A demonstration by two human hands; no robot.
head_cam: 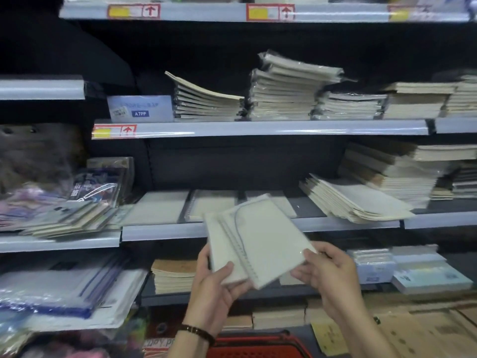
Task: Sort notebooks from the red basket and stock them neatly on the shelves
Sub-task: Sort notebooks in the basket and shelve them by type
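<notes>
Two white spiral notebooks (268,239) in clear wrap are fanned out in front of the shelf edge (165,232). My left hand (216,288) grips the lower left corner, thumb on top of the left notebook. My right hand (327,270) pinches the lower right corner of the right notebook. The red basket (258,344) shows at the bottom, below my wrists. On the shelf behind the held pair lie flat white notebooks (211,204).
Stacks of cream notebooks (281,99) fill the upper shelf, and a slanted pile (356,200) sits at the right of the middle shelf. Colourful packets (95,187) and plastic-wrapped folders (64,290) crowd the left. Cardboard (426,332) lies at lower right.
</notes>
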